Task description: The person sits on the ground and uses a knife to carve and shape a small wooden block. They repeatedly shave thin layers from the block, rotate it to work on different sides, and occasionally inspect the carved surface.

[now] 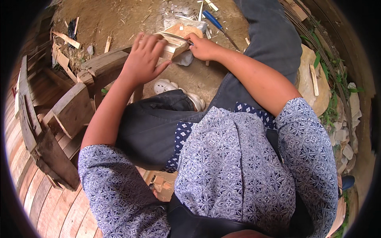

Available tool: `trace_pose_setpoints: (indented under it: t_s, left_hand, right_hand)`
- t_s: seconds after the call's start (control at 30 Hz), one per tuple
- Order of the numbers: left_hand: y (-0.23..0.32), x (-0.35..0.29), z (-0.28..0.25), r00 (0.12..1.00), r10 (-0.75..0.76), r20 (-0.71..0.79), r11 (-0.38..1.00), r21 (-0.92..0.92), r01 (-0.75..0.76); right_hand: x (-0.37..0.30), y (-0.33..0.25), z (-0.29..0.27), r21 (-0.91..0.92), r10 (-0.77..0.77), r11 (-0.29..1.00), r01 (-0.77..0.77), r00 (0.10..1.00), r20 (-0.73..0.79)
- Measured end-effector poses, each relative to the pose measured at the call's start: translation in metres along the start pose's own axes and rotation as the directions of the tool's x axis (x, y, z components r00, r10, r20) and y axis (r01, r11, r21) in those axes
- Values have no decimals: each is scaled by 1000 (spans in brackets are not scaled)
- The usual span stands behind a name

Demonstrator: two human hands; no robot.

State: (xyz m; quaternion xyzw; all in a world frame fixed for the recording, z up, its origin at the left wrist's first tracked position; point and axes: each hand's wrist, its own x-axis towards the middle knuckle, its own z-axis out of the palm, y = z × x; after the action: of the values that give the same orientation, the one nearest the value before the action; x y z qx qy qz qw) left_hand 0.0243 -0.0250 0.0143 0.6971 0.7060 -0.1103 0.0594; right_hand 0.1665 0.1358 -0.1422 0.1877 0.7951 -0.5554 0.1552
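Left hand (149, 51): fingers spread loosely, at block's left; contact unclear.
Right hand (200, 47): fingers curled at block's right edge; exact grip unclear.
Wood block (174, 48): upper centre, between both hands.
Blue-handled tool (212, 19): upper centre, right of block.

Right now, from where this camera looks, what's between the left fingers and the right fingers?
A pale wooden piece lies between the left fingers and the right fingers; the head view shows this.

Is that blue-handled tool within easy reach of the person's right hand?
Probably yes: the blue-handled tool lies near the right hand with nothing visibly blocking the way, though that hand is busy at the wooden piece.
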Motion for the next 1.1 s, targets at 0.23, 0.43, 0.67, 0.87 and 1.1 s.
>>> trace_pose_setpoints:
  t_s: [0.23, 0.43, 0.67, 0.87, 1.1]
  left_hand:
    - [-9, 22, 18, 944, 329, -10, 940, -96, -329]
    - [-1, 17, 15, 950, 295, -105, 939, -152, -308]
    - [2, 24, 18, 974, 225, -29, 949, -219, -226]
    - [6, 25, 20, 976, 213, -45, 952, -214, -218]
    - [3, 37, 21, 973, 224, -58, 947, -222, -232]
  right_hand:
    - [-14, -7, -15, -37, -17, 999, 18, 1000, 19]
    - [-43, -17, -50, -293, 115, 951, -102, 993, 29]
    - [-55, -32, -51, -476, 106, 879, -10, 979, 176]
    - [-46, -33, -48, -521, 137, 854, -6, 968, 212]
    - [-37, -41, -44, -584, 283, 805, -103, 932, 226]
